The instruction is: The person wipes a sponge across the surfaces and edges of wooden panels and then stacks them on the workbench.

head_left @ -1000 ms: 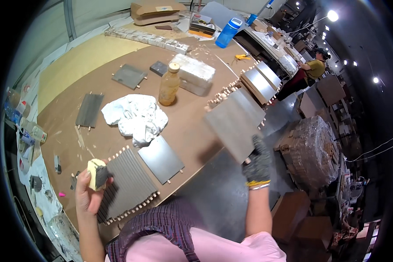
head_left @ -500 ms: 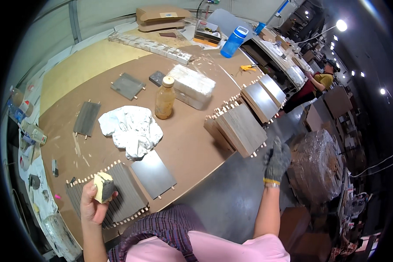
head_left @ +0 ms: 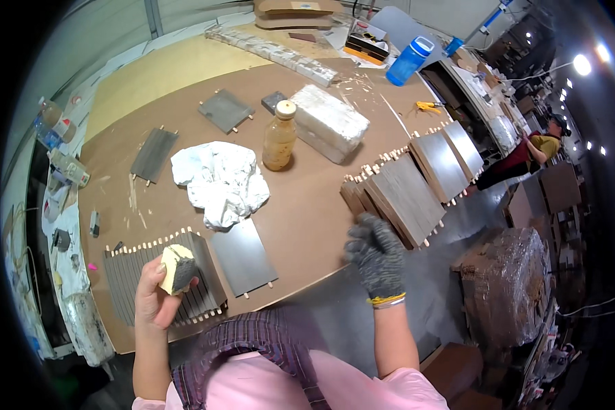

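"What do we see in the head view, at our left side?"
"Our bare left hand [head_left: 156, 295] grips a two-layer sponge, pale yellow with a dark grey face [head_left: 178, 268]. We have it over a tight row of grey wooden panels with pale pegs [head_left: 126, 277], at the near left of the brown-covered table [head_left: 307, 236]."
"And our right hand [head_left: 377, 256]?"
"In a grey knitted glove with a yellow cuff [head_left: 383, 273], fingers parted and half curled, near a leaning stack of grey-brown pegged panels [head_left: 410, 195]. Whether they touch, we cannot tell."
"Which containers do we have?"
"A clear, capped bottle of amber liquid [head_left: 279, 145] stands upright beside a pale rectangular block [head_left: 328, 123]. Behind, an open black-and-orange box [head_left: 363, 55] holds small items we cannot make out."
"The translucent blue plastic bottle [head_left: 408, 63]?"
"Upright near that box; we cannot tell its contents."
"Anything near our sponge?"
"One flat grey panel [head_left: 242, 256] lies between the row and our gloved hand, just below a crumpled white cloth [head_left: 222, 184]."
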{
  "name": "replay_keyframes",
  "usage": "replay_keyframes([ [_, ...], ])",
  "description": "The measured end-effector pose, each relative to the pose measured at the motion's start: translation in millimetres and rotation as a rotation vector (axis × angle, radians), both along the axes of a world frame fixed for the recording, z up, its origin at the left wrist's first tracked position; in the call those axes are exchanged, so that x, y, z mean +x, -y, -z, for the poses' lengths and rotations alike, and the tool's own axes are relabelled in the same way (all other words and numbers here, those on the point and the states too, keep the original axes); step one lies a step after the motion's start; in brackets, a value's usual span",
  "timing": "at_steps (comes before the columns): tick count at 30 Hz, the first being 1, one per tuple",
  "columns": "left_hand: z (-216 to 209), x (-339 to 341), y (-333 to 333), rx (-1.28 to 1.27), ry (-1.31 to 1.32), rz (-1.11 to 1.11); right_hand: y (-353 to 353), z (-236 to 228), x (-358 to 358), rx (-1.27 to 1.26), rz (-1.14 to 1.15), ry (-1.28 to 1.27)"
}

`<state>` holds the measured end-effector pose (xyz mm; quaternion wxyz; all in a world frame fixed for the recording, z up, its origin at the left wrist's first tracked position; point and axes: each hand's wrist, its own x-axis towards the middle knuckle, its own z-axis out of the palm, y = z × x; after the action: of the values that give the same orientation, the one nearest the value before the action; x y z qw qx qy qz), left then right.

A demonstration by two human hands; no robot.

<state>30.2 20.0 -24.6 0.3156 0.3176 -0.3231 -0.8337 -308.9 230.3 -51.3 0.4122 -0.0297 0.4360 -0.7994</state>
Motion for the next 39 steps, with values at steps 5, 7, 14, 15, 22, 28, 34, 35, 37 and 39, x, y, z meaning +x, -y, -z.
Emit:
replay_keyframes([
  [5,9,11,-9,-0.01,0.025,-0.004,36,23,48,0.301,-0.253,-0.152],
  [7,4,7,-11,-0.022,0.037,-0.03,44,30,55,0.307,-0.286,-0.21],
  [14,-13,-19,-20,-0.08,0.136,-0.086,27,-15,58,0.52,-0.005,-1.286],
  [15,-17,-29,-23,-0.111,0.171,-0.098,16,-23,46,0.53,0.167,-1.405],
  [22,-15,-153,-47,-0.544,0.309,0.374,-42,-72,-98,0.817,0.217,-1.763],
  [28,-8,-256,-59,-1.334,0.328,0.212,-26,-68,-141,0.637,-0.024,-1.905],
  [34,-3,-303,-44,-1.496,0.437,0.023,-29,-62,-144,0.628,0.005,-1.971],
  [35,-2,-306,-45,-1.502,0.45,-0.006,-30,-62,-145,0.615,0.015,-1.967],
  [37,-2,-305,-53,-1.494,0.465,0.027,-32,-60,-147,0.604,0.03,-1.96],
  [39,1,-301,-65,-1.497,0.466,0.061,-32,-57,-148,0.584,0.051,-1.979],
])
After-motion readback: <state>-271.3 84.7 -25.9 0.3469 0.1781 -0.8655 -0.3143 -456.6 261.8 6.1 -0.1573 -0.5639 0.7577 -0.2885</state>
